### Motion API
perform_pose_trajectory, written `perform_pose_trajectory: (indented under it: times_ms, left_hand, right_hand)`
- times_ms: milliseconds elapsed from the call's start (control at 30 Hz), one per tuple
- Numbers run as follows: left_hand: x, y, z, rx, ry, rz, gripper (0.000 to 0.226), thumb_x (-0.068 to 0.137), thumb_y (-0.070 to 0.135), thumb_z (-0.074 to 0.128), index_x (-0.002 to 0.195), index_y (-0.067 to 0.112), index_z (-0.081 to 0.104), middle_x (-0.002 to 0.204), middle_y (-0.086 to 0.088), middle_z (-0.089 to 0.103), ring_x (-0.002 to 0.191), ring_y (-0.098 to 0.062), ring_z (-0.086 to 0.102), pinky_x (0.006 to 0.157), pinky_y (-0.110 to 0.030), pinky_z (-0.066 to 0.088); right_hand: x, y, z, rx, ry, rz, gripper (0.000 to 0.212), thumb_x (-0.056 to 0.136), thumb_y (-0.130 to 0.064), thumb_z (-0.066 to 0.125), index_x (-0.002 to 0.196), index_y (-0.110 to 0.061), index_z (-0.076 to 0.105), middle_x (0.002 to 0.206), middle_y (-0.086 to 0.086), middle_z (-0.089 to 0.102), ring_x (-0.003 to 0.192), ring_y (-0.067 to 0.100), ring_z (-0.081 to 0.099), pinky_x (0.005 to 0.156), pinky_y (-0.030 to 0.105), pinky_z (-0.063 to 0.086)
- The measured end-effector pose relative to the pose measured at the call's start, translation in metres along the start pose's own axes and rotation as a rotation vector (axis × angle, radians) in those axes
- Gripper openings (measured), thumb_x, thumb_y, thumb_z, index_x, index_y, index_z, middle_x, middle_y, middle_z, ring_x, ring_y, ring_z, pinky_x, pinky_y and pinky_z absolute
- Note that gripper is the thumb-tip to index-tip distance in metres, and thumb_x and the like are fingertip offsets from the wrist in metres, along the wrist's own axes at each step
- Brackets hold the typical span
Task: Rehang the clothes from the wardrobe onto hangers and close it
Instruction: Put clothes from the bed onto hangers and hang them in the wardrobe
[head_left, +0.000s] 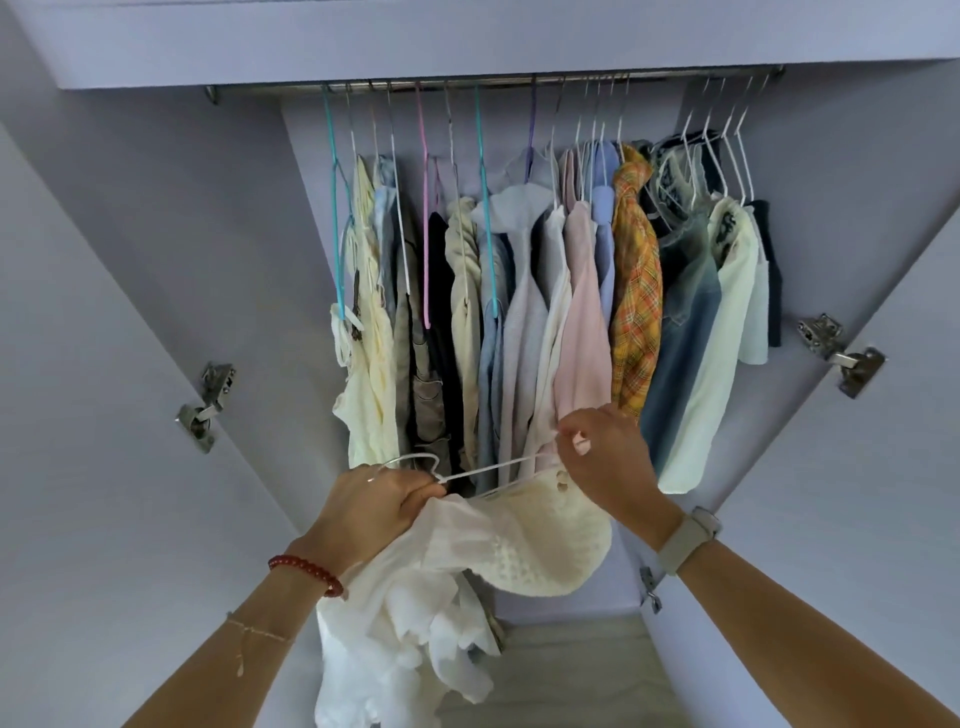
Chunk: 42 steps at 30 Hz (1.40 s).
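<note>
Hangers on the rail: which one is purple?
The purple wire hanger near the middle of the metal rail, holding a pale lilac garment. Its neighbours are teal, pink or white.

White wire hanger (488, 470) lying level, cream garment (467, 561) draped beneath; wardrobe (156, 260) doors open

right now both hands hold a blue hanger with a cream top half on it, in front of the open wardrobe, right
Not quite: the hanger is white, not blue, as the head view shows. The left hand and right hand do hold it, with the cream top half on, before the open wardrobe.
</note>
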<state>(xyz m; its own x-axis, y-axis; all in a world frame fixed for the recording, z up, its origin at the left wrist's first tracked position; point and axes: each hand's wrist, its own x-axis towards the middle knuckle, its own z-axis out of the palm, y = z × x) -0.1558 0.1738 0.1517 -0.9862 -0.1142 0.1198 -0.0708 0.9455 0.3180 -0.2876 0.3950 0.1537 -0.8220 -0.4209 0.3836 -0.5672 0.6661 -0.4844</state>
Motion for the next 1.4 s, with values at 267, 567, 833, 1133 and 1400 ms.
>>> perform_pose_trajectory:
  times_ms: [267,567,833,1133,1400]
  left_hand:
    - [-0.004,-0.035,-0.021,-0.248,0.031,-0.134,0.025,0.091,0.035,0.054,0.072,0.025,0.067,0.068,0.005,0.068,0.070,-0.015,0.062,0.073,-0.029,0.046]
    - [-0.008,-0.082,-0.026,-0.593,0.158,-0.378,0.015,0.087,0.029,0.062,0.073,0.035,0.065,0.077,0.012,0.066,0.078,-0.011,0.061,0.074,-0.028,0.046]
    - [-0.006,-0.107,-0.033,-0.884,0.345,-0.800,0.017,0.090,0.021,0.059,0.101,0.009,0.062,0.089,-0.004,0.058,0.068,-0.012,0.052,0.048,-0.014,0.042]
    - [-0.016,-0.113,-0.056,-0.967,0.520,-0.812,0.008,0.088,0.018,0.061,0.088,0.011,0.064,0.068,-0.002,0.057,0.057,-0.013,0.051,0.048,-0.020,0.045]
    - [0.016,-0.111,-0.100,-0.994,0.764,-0.653,0.009,0.085,0.010,0.061,0.079,0.015,0.059,0.072,0.002,0.056,0.063,-0.009,0.050,0.057,-0.021,0.043]
  right_hand:
    - [0.014,-0.006,0.003,-0.044,-0.319,-0.223,0.016,0.090,-0.023,0.052,0.100,-0.012,0.058,0.099,-0.001,0.062,0.082,0.022,0.063,0.071,0.033,0.049]
    - [0.029,-0.058,0.012,-0.297,-0.528,-0.637,0.026,0.096,-0.023,0.039,0.082,-0.011,0.057,0.062,0.008,0.054,0.056,0.020,0.045,0.053,0.027,0.024]
    - [0.042,-0.108,0.035,0.314,-0.629,0.081,0.039,0.092,-0.007,0.040,0.056,-0.014,0.030,0.051,-0.002,0.031,0.042,0.008,0.032,0.044,0.017,0.027]
    - [0.077,-0.182,0.054,0.528,-0.589,0.113,0.027,0.092,-0.016,0.042,0.073,0.001,0.050,0.053,0.001,0.036,0.049,0.017,0.041,0.050,0.025,0.034]
    - [0.141,-0.241,0.081,0.795,-0.362,0.233,0.038,0.093,-0.013,0.046,0.056,-0.017,0.037,0.039,-0.009,0.037,0.041,0.010,0.040,0.042,0.021,0.032]
